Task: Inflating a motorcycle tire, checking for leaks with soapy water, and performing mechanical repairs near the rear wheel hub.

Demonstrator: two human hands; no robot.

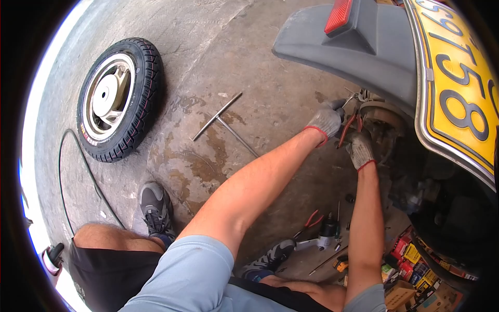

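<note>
My left hand (327,119), in a grey glove with red cuff, is closed around something small and hard to make out, among metal parts (364,97) at the rear hub (385,117) of the vehicle. My right hand (359,148), gloved the same way, grips red-handled pliers (351,126) just below, their jaws pointing up toward those parts. The brake hub is dark and worn, under a grey mudguard (338,57) with a red reflector (338,14). A yellow number plate (457,78) hangs at the upper right.
A loose wheel (148,88) lies on the concrete floor (202,57) at left, beside a hose (93,184). A T-shaped wrench (235,135) lies mid-floor. Between my legs and arms lie other pliers (313,218), an air tool (319,242) and several small tools. Boxes (416,260) crowd the lower right.
</note>
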